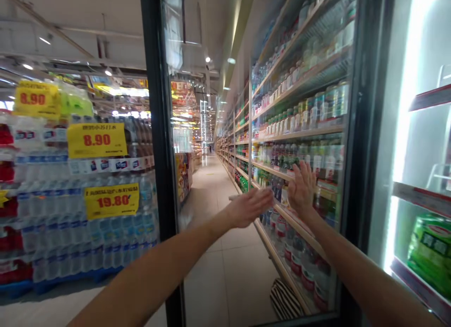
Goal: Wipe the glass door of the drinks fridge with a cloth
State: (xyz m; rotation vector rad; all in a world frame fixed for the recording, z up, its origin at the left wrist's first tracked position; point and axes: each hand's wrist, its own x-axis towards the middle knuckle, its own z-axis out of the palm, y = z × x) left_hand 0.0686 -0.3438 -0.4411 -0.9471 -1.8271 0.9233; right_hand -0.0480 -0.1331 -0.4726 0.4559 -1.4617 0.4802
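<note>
Both my arms reach forward to a glass cooler door (160, 129) with a black frame, swung out in front of me. My left hand (248, 207) is stretched out flat with fingers together, at the glass near the door's middle. My right hand (302, 188) is open, palm forward and fingers spread, pressed against the glass a little to the right. Neither hand holds anything. Through the glass I see a long aisle with shelves of bottled drinks (299, 111).
The lit cooler interior is at the right, with shelves (423, 198) and green packages (431, 249). Stacked water bottle packs with yellow price signs (97, 140) stand at the left. A striped object (283, 299) shows low behind the glass. The tiled aisle floor (214, 186) runs ahead.
</note>
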